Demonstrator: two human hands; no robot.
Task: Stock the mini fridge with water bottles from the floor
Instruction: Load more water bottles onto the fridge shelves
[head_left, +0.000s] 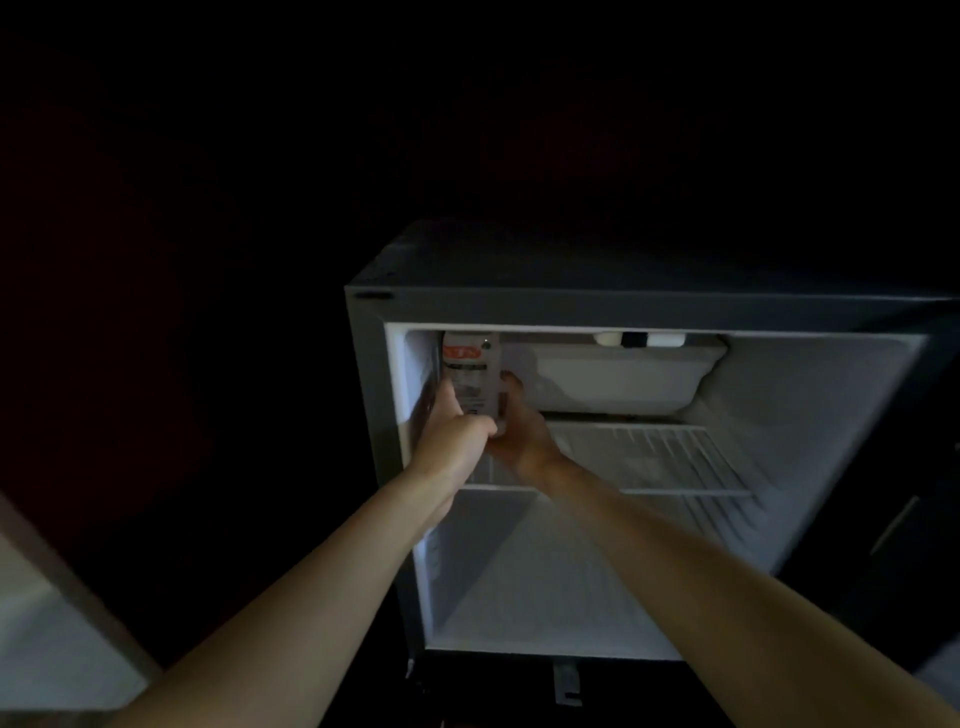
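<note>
1. Standing open in a dark room, the mini fridge (623, 309) shows a pale interior. I can make out no bottle in its lower compartment.
2. The freezer box (618, 379) sits across the upper part, with a wire shelf (649, 457) just below it.
3. A narrow slot lies between the freezer box and the fridge's left wall. The water bottle (470, 369) is in that slot, long axis upright, top end close under the ceiling, label facing outward.
4. The left hand (452, 436) is curled round the bottle's lower left side. The right hand (524, 436) grasps it from the right, with one digit reaching up along its right edge. Both hands touch the bottle and neither is clearly nearer.
5. The bottle rises straight up from the fingers, which clasp its lower part. Its base is hidden behind the hands, so I cannot tell whether it already rests on the shelf.
6. The coming move probably turns on that upright fit. The base must settle before the grip loosens, and the tight slot leaves the fingers little room except to draw back toward the person.
</note>
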